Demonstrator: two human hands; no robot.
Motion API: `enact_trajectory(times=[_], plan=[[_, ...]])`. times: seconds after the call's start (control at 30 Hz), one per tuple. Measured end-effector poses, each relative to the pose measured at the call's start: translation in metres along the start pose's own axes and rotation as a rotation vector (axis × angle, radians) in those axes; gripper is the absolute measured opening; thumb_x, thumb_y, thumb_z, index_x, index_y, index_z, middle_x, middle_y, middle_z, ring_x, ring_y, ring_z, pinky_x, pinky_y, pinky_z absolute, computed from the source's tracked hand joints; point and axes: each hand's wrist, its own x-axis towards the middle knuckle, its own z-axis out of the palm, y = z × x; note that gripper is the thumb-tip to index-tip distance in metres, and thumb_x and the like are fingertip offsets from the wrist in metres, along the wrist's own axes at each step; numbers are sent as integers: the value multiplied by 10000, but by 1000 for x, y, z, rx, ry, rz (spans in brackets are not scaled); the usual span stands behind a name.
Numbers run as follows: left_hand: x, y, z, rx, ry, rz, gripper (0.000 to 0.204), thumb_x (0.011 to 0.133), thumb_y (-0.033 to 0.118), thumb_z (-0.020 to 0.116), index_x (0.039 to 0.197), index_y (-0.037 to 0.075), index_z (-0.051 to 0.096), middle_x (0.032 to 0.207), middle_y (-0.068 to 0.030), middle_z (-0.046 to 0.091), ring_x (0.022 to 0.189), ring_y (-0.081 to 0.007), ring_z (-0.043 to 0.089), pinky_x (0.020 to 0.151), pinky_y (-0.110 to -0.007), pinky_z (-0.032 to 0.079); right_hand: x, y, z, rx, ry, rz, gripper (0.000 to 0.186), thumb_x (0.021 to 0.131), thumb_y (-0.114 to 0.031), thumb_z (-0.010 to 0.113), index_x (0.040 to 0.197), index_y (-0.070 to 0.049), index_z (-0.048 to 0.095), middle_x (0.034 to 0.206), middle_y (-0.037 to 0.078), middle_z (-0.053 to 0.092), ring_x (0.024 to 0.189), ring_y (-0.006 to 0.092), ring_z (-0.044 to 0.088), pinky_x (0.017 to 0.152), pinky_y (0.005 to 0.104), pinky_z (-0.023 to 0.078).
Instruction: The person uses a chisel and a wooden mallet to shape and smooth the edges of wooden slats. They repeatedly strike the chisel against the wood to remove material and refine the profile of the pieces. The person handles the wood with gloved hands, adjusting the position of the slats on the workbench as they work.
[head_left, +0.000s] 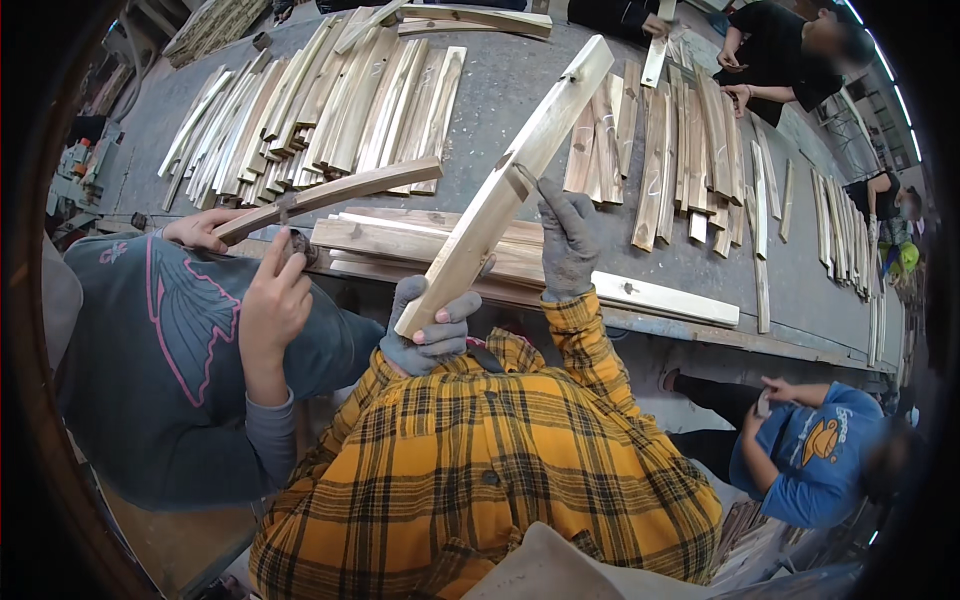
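Observation:
A pale wooden board (pixel 510 185) with dark knots slants up and away from me over the table. My left hand (pixel 432 325), in a grey glove with bare fingertips showing, is wrapped round its near end. My right hand (pixel 568 240), also in a grey glove, is closed beside the board's right edge. From its fingers a thin dark tool (pixel 530 178) reaches to a dark mark on the board's face; its exact kind is too small to tell. Beneath the board, a stack of planks (pixel 400 240) lies along the table's near edge.
The grey table (pixel 500 95) bears a large pile of wood strips (pixel 330 100) at left and more strips (pixel 690 150) at right. On my left a co-worker holds a curved wood piece (pixel 340 195). Someone in a blue shirt (pixel 810 450) is at right; others work across the table.

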Motion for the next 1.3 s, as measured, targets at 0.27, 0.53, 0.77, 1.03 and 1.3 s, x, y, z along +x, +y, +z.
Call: enact_trajectory(times=[0.27, 0.53, 0.77, 1.03, 1.3], plan=[[5, -5, 2, -35, -10, -6, 748, 936, 293, 551, 1520, 68, 143, 767, -66, 464, 461, -102, 506, 396, -225, 377, -4, 4, -2, -178, -15, -41, 366, 785, -28, 736, 1120, -176, 738, 764, 27, 616, 658, 151, 584, 596, 274, 479], [6, -1, 3, 4, -10, -12, 740, 941, 283, 538, 1520, 62, 134, 770, -64, 461, 458, -100, 497, 406, -225, 372, 7, 3, -9, 129, -42, 63, 346, 825, 143, 638, 1108, -36, 719, 856, 16, 600, 761, 105, 567, 704, 217, 497], [7, -4, 7, 11, 2, -3, 727, 943, 272, 541, 1513, 52, 147, 768, -63, 450, 473, -98, 487, 416, -222, 372, 2, -6, -10, -66, -158, -111, 332, 826, 131, 646, 1109, -30, 715, 912, 21, 605, 815, 97, 566, 696, 205, 486], [4, -3, 11, 275, 155, 50, 711, 924, 255, 587, 1495, 41, 222, 769, -49, 443, 460, -75, 456, 405, -193, 359, 16, -4, -19, 163, -34, 100, 270, 843, 61, 663, 1076, -56, 730, 820, 27, 634, 734, 105, 584, 618, 209, 459], [8, -3, 27, 894, 409, 195, 837, 796, 215, 675, 1496, 24, 260, 682, -33, 467, 418, -61, 398, 373, -173, 339, 45, -17, -48, -362, -110, -244, 328, 765, -79, 739, 1066, -207, 748, 743, 12, 621, 625, 162, 607, 547, 272, 492]])
